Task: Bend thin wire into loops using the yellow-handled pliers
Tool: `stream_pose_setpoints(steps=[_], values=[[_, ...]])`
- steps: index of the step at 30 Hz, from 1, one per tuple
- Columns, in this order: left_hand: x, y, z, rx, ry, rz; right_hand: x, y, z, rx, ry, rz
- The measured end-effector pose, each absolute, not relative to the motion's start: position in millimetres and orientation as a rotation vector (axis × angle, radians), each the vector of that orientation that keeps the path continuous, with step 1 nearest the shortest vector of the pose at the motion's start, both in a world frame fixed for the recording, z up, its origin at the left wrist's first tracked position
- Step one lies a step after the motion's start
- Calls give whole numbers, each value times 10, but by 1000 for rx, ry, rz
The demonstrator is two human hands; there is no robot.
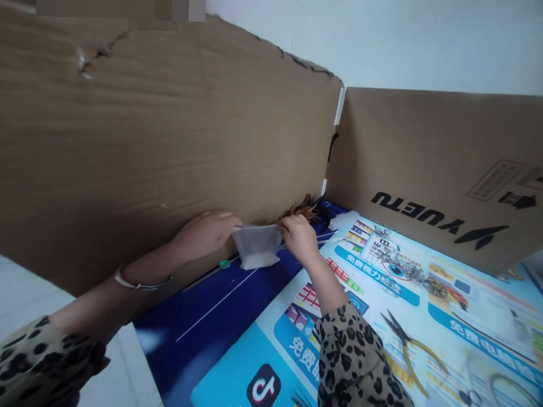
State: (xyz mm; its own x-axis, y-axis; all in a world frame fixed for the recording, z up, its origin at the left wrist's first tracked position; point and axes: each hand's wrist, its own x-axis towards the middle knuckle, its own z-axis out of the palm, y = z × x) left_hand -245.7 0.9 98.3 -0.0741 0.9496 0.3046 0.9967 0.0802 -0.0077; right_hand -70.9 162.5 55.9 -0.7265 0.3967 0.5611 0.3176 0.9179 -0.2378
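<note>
A small translucent plastic bag [257, 241] hangs between my hands, with whitish contents at its bottom that I cannot make out. My left hand [210, 232] pinches its left top corner beside the cardboard wall. At the right top corner, my right hand [299, 234] has its fingers closed on the bag's edge. Just behind the right hand lies a bunch of brown and black feathers [309, 209]. A small green piece [225, 263] is on the blue surface below the left hand.
Tall cardboard panels [265, 126] stand along the left and back. Yellow-handled pliers [408, 345] lie on the printed sheet at the right. Small metallic bits [396, 261] are scattered farther back, and a wire hoop [514, 384] lies at the lower right.
</note>
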Motion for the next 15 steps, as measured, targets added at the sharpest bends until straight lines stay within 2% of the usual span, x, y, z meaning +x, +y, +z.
stream_pose_setpoints(steps=[15], values=[[-2087,416,955,-1861,-1921,1,-684,1599,592,-437,-2475,222]])
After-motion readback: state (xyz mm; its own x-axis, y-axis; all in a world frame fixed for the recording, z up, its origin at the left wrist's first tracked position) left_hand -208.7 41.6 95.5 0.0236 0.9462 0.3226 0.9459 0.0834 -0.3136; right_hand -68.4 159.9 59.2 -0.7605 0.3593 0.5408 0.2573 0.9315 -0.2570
